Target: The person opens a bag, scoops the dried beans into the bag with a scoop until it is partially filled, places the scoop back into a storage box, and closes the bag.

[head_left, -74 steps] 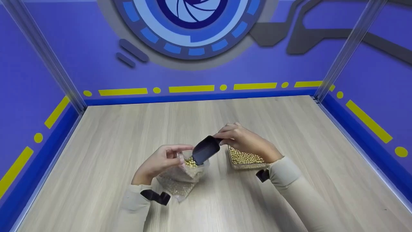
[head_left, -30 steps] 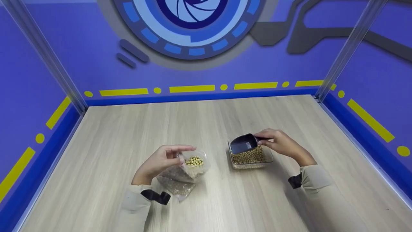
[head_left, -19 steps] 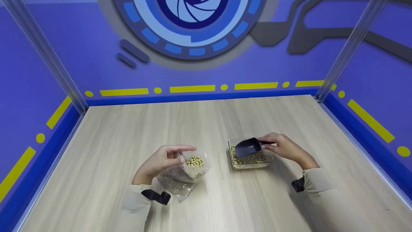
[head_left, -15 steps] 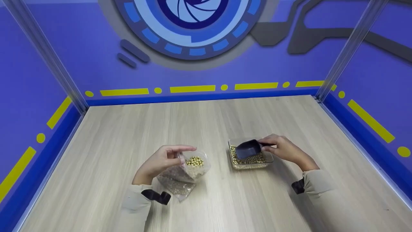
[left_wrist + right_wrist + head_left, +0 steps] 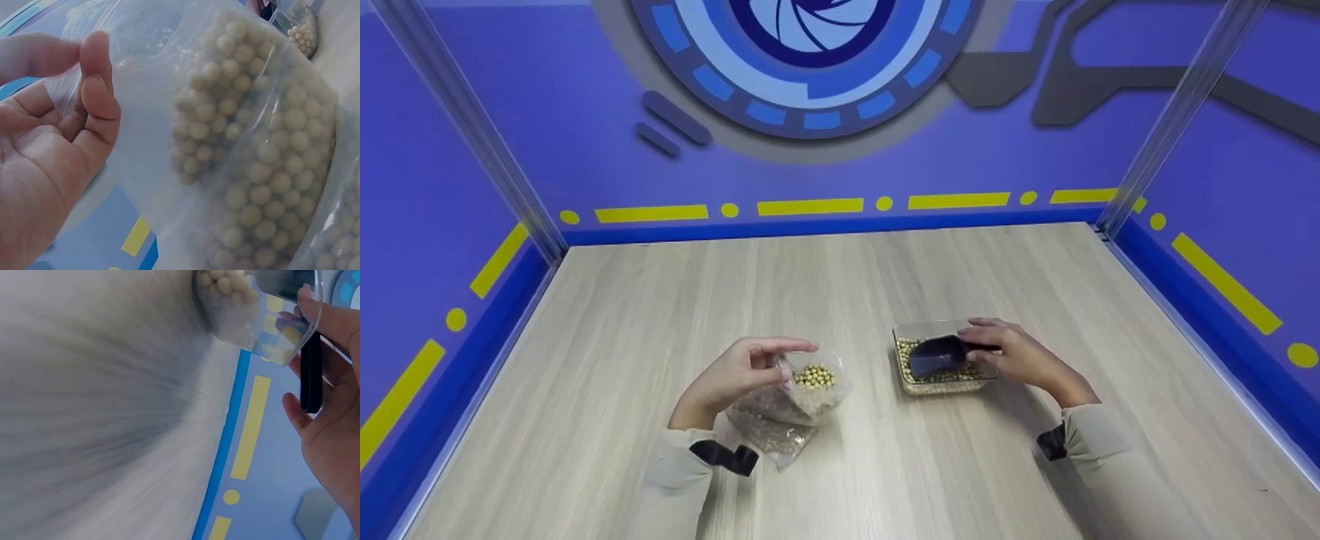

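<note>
My left hand [image 5: 731, 379] pinches the rim of a clear plastic zip bag [image 5: 780, 409]. Round pale-yellow soybeans fill its lower part; in the left wrist view, the bag's plastic [image 5: 146, 129] stands between curled fingers and thumb. To the right is a clear rectangular container [image 5: 945, 388] with more soybeans [image 5: 905, 351]. A black scoop [image 5: 937, 356] lies on those beans, its handle to the right. Around that handle my right hand [image 5: 1020, 356] has loosened, its fingers fairly straight. The right wrist view shows the handle [image 5: 311, 377] before the spread fingers.
Both things stand on a light wood table [image 5: 720, 292], bag left and container right with a gap between them. Blue printed panels [image 5: 810, 180] with yellow marks enclose the back and sides.
My right hand has carried the scoop from the bag's mouth to the container. There the scoop sank onto the beans and the fingers loosened. My left hand has stayed on the bag.
</note>
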Demonstrator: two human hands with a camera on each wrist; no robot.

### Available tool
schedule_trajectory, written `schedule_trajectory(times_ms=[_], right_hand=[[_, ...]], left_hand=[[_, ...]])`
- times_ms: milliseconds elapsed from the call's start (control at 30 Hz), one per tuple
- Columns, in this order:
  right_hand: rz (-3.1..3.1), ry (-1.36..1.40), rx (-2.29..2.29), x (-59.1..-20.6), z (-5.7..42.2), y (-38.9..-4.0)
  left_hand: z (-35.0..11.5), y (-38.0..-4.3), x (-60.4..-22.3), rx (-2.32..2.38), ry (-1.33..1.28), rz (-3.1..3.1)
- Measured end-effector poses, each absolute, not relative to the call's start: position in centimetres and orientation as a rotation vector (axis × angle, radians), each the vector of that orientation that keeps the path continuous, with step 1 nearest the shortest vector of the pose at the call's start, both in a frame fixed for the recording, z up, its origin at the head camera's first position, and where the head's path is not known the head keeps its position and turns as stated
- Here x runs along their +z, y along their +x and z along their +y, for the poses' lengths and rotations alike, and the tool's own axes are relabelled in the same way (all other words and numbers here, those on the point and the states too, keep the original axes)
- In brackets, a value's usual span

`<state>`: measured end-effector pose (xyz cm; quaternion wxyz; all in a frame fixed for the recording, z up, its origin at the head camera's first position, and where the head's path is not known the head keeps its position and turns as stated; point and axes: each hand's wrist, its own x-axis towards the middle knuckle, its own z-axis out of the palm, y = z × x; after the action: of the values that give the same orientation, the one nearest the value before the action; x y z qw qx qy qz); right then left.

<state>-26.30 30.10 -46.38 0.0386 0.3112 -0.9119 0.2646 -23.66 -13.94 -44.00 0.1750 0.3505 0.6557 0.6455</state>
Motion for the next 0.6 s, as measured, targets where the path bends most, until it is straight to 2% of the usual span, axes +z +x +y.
schedule_trajectory(times_ms=[267, 600], right_hand=[[-2.826, 0.933, 0.837, -45.8, 29.8, -26.1], [-2.633, 0.729, 1.057, -44.4, 27.4, -24.9]], left_hand=[[-13.7, -23.4, -43.7, 1.799, 0.919, 1.952], [-13.6, -23.2, -43.6, 1.755, 0.840, 2.033]])
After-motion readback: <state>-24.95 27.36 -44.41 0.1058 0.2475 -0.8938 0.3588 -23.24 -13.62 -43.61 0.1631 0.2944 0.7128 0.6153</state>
